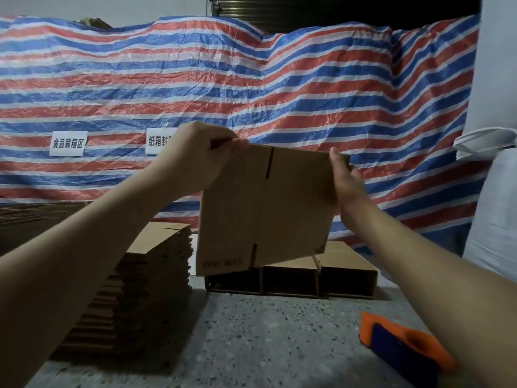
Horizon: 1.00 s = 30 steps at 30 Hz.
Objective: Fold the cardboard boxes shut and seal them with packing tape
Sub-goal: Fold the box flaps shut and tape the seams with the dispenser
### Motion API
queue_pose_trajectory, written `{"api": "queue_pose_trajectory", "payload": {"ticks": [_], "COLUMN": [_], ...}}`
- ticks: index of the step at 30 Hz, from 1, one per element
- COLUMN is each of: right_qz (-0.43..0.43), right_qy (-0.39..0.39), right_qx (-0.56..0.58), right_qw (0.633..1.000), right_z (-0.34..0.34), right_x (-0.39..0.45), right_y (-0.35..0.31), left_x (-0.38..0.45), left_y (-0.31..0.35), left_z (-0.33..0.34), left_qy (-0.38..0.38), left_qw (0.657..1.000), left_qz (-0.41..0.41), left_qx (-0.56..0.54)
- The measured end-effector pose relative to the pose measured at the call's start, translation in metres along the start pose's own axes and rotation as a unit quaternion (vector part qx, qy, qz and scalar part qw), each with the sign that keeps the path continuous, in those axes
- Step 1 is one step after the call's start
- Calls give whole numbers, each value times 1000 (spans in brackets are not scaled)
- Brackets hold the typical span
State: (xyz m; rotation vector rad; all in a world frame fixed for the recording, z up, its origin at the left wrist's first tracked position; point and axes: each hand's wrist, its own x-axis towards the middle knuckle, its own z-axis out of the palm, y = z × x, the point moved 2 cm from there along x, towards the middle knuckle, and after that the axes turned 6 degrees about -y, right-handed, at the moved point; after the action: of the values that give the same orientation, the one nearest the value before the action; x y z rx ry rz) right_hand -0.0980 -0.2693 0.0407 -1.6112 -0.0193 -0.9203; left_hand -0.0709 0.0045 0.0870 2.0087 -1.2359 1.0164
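The flat box [265, 211] hangs upright between both hands: left hand [195, 155] pinching its 11 o'clock corner, right hand [345, 180] gripping its 2 o'clock edge.

Striped tarp [251, 88], red/blue/white, hanging wrinkled across whole back of room, sagging at top center. Two white paper signs w/ black characters stuck on it: one [68, 143] at left, another [158, 141] beside it, partly hidden. Dark rolling shutter [335, 7] showing above tarp, pale wall [84, 7] to its left. Speckled gray concrete floor [265, 340] lying under dim light, brighter toward front. White woven sacks [495, 205] bulging at right edge.
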Motion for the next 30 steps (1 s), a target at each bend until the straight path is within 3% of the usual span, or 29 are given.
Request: {"api": "queue_pose_trajectory", "payload": {"ticks": [3, 5, 7, 11, 16, 23, 30], "right_qz": [20, 18, 18, 46, 118, 195, 201], "right_qy": [11, 35, 52, 76, 62, 10, -57], "right_qx": [-7, -18, -15, -15, -9, 10, -22], "right_qw": [1000, 999, 998, 996, 991, 981, 978], "right_z": [-29, -44, -50, -51, -58, -67, -75], "right_x": [-2, -7, -16, -37, -65, -98, -93], "right_y": [-3, -2, 3, 33, 80, 134, 127], "left_x": [0, -1, -4, -28, -64, -120, -122], "left_y": [-4, -14, -23, -27, -29, -38, -42], "left_z": [17, 35, 60, 118, 159, 197, 202], "left_qy": [-3, 31, 79, 86, 77, 0, -3], "left_qw": [999, 989, 949, 866, 840, 817, 807], "left_qz": [-20, -79, -184, -329, -374, -406, -420], "left_qx": [-42, -125, -242, -366, -387, -409, -415]}}
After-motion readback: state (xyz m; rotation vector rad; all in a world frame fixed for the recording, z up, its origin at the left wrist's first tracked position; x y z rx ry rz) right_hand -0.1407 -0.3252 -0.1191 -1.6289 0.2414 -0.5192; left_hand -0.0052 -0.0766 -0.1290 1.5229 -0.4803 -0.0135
